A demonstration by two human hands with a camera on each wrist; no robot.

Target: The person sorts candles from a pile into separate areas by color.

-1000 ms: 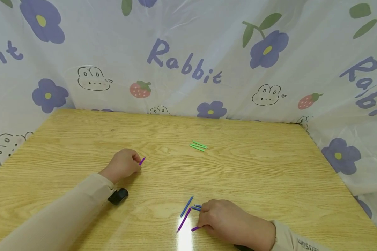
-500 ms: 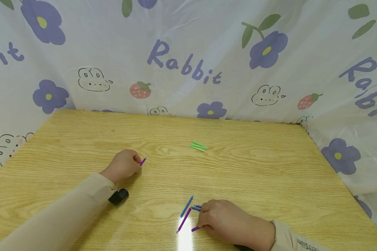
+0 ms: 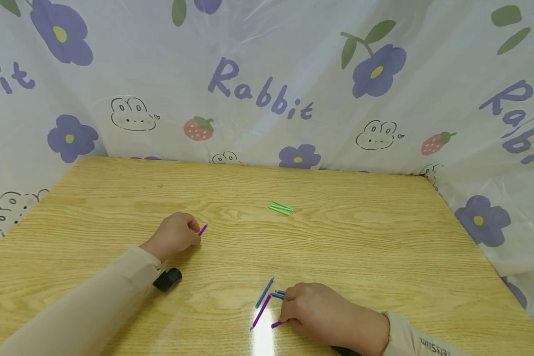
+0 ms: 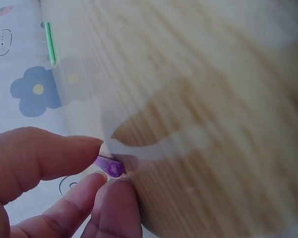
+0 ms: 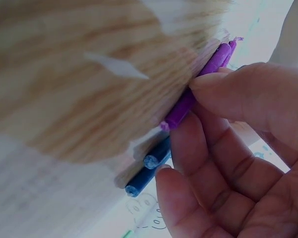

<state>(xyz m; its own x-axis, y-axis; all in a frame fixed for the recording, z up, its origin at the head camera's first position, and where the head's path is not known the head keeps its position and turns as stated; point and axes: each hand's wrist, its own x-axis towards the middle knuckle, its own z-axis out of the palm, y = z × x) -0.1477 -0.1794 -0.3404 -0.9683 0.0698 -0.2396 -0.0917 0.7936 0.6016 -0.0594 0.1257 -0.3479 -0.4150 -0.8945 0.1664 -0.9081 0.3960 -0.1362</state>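
My left hand (image 3: 173, 236) pinches a thin purple candle (image 3: 202, 229) between thumb and fingertips, low over the left part of the table; its round end (image 4: 115, 168) shows in the left wrist view. At the front, my right hand (image 3: 331, 316) holds another purple candle (image 5: 181, 109) between thumb and fingers, close against the tabletop. Beside that hand a loose purple candle (image 3: 261, 311) lies slanted, with a blue candle (image 3: 264, 292) just behind it. Two more blue candles (image 5: 141, 181) lie side by side near the right fingertips, partly hidden by the hand in the head view.
Several green candles (image 3: 281, 207) lie together toward the back of the wood-grain table (image 3: 360, 237). A white curtain (image 3: 258, 59) printed with rabbits and flowers hangs behind and beside the table. A black wrist device (image 3: 168, 279) sits under the left sleeve.
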